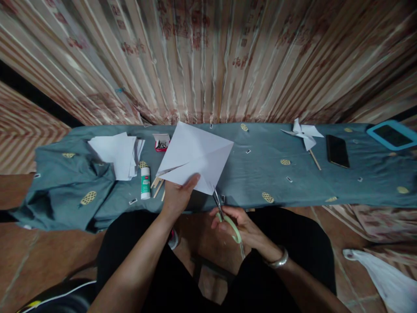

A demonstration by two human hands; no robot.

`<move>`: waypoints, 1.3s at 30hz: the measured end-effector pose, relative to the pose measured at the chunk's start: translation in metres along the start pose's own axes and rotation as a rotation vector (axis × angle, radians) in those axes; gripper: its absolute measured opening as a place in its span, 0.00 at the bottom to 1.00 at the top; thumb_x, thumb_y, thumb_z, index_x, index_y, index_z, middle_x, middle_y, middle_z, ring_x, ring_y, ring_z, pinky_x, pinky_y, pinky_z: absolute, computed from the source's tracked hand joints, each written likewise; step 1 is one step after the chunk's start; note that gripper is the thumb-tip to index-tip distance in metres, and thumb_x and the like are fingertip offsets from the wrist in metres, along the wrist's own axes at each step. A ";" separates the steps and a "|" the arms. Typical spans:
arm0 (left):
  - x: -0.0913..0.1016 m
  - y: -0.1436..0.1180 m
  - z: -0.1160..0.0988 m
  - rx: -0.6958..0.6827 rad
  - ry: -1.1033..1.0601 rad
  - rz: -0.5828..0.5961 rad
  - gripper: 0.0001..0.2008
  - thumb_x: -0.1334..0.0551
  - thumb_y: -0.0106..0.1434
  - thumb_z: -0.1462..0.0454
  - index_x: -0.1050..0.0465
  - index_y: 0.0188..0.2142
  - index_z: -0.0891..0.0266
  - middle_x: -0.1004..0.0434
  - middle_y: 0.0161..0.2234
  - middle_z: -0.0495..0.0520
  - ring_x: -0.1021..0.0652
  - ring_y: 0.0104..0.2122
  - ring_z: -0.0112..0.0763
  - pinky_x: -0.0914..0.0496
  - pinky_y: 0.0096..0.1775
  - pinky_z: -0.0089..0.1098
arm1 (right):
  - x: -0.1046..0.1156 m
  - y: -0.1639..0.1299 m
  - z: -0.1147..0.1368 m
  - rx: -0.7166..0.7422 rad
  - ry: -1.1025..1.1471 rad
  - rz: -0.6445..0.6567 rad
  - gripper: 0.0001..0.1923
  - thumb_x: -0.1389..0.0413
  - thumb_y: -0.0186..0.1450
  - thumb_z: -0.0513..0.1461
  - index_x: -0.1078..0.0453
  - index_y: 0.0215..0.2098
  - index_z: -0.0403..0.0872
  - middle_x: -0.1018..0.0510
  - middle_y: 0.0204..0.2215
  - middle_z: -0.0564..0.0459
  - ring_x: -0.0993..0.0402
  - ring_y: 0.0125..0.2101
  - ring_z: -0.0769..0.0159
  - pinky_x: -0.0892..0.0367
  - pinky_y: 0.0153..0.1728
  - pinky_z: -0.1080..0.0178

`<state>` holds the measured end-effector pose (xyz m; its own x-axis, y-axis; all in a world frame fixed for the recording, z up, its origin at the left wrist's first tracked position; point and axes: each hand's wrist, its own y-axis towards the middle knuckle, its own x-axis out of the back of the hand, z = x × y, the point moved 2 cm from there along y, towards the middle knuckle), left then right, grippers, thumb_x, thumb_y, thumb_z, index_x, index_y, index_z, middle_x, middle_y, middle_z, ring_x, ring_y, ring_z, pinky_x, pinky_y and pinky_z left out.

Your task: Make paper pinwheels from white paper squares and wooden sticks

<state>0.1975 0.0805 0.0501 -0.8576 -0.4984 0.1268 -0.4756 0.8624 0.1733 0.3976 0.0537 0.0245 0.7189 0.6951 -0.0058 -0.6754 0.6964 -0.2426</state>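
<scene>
A square sheet of white paper [198, 150] is gripped along its near edge by my left hand [179, 195], thumb on top and the other fingers hidden beneath. One slit runs inward from the paper's left corner. My right hand [239, 224] holds scissors [228, 219] with pale green handles, and their blades meet the paper's near corner. Under and beside my left hand lie several wooden sticks [158, 188]. Next to them a green and white glue stick [145, 183] lies on the cloth.
A stack of white paper [114, 152] lies to the left, near a small red box [161, 142] of metal pins. Toward the right are a paper pinwheel [304, 134] on a stick, a black phone [338, 151] and a blue-framed tablet [392, 135]. A curtain [208, 61] hangs behind the cloth-covered table [257, 174].
</scene>
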 end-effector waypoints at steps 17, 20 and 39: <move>-0.005 -0.005 0.006 0.015 -0.016 0.032 0.23 0.31 0.53 0.59 0.26 0.49 0.61 0.18 0.38 0.55 0.21 0.43 0.43 0.30 0.52 0.44 | 0.003 0.004 0.000 0.032 0.028 -0.032 0.20 0.38 0.60 0.51 0.25 0.41 0.45 0.26 0.24 0.56 0.31 0.25 0.71 0.33 0.24 0.69; -0.005 -0.006 0.006 0.012 -0.004 0.032 0.22 0.31 0.53 0.59 0.26 0.48 0.61 0.18 0.38 0.55 0.21 0.44 0.44 0.30 0.53 0.45 | 0.003 0.004 0.000 0.025 0.036 -0.025 0.20 0.38 0.60 0.51 0.25 0.42 0.45 0.26 0.24 0.55 0.31 0.24 0.70 0.33 0.24 0.69; -0.007 -0.008 0.004 0.045 -0.046 0.042 0.29 0.31 0.52 0.58 0.30 0.54 0.60 0.18 0.42 0.58 0.23 0.49 0.50 0.34 0.56 0.51 | 0.003 0.004 -0.002 -0.012 0.021 -0.033 0.20 0.37 0.59 0.50 0.25 0.43 0.45 0.27 0.24 0.57 0.34 0.23 0.73 0.37 0.22 0.71</move>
<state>0.2064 0.0770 0.0442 -0.8845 -0.4582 0.0876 -0.4466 0.8860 0.1245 0.3977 0.0582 0.0215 0.7440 0.6679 -0.0180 -0.6494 0.7164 -0.2551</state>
